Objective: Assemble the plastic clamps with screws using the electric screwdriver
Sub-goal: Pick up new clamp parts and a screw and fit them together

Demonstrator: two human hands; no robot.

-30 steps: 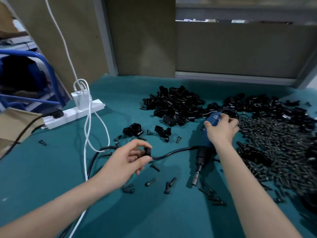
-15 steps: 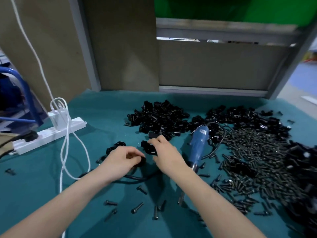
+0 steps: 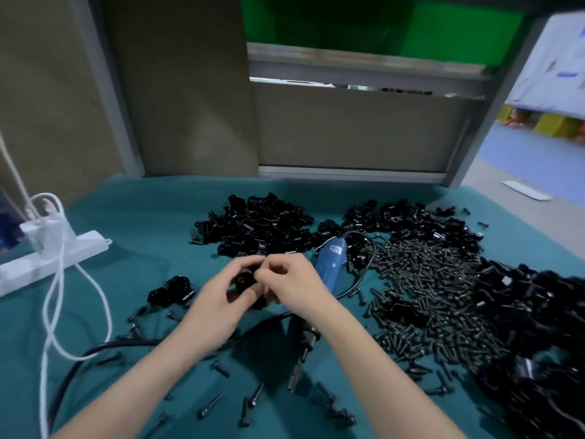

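**Mid-bench: one clamp in hand, most of the pile untouched**

At the middle of the bench (image 3: 133,217), the left hand (image 3: 218,299) and right hand (image 3: 294,286) meet, fingers curled and pinching a black clamp piece (image 3: 245,280) between them; whether it is one part or two being mated, I cannot tell. The electric screwdriver (image 3: 330,258) lies unheld just right of the hands, bit toward the near edge. A small group of clamps (image 3: 172,289) sits apart to the left, possibly finished ones. Large heaps of clamp parts (image 3: 256,226) toward the far edge and loose screws (image 3: 427,286) toward the right edge suggest the job is barely begun: fitting, screw placing and driving all remain for this clamp.
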